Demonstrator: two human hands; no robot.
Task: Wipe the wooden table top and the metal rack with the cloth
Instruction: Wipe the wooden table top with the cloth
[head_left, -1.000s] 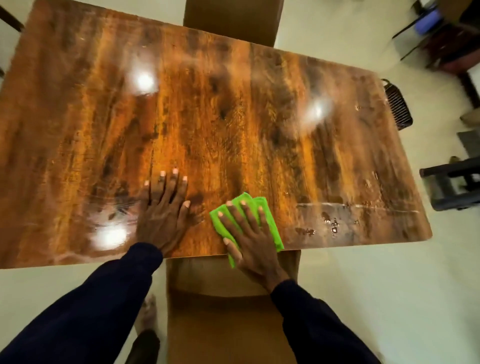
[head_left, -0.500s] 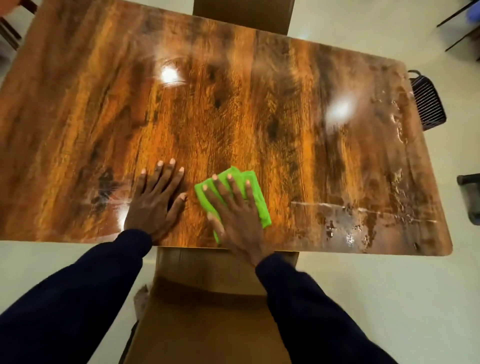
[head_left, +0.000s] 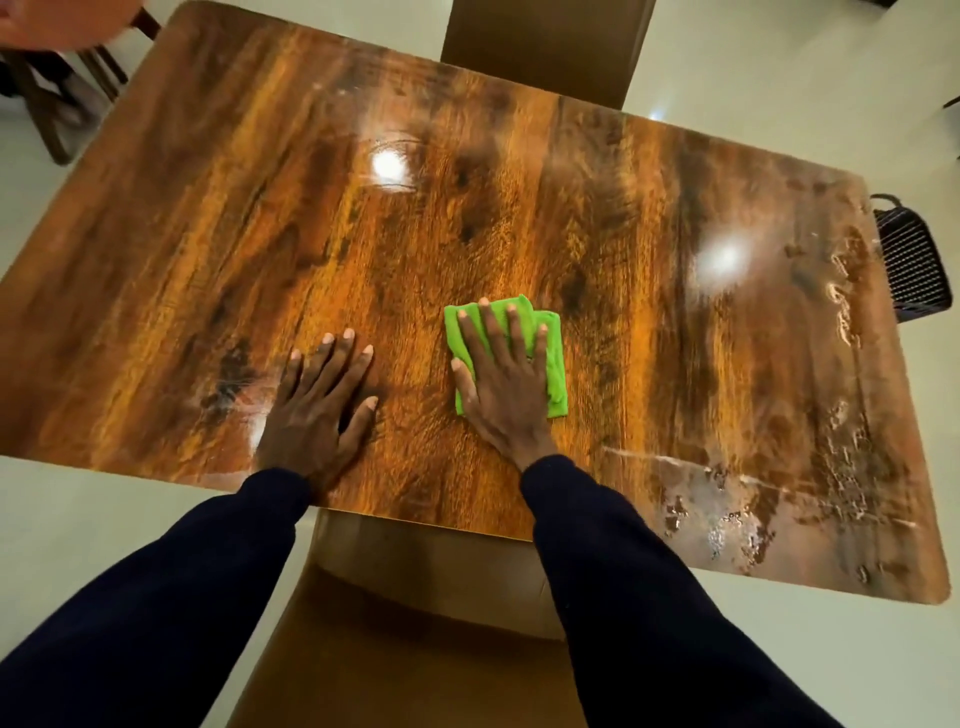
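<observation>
A glossy wooden table top fills the view. My right hand lies flat with spread fingers on a folded green cloth, pressing it against the wood a little in from the near edge. My left hand rests flat on the bare wood to the left of the cloth, fingers straight. Wet streaks and droplets cover the table's near right corner and right side. A black metal rack stands on the floor just past the right edge.
A brown chair is pushed under the near edge between my arms. Another chair back stands at the far side. Wooden chair legs show at the top left. Pale floor surrounds the table.
My right hand has pushed the cloth away from the near edge, further onto the table. The left hand stays flat in much the same spot. My view has shifted closer.
</observation>
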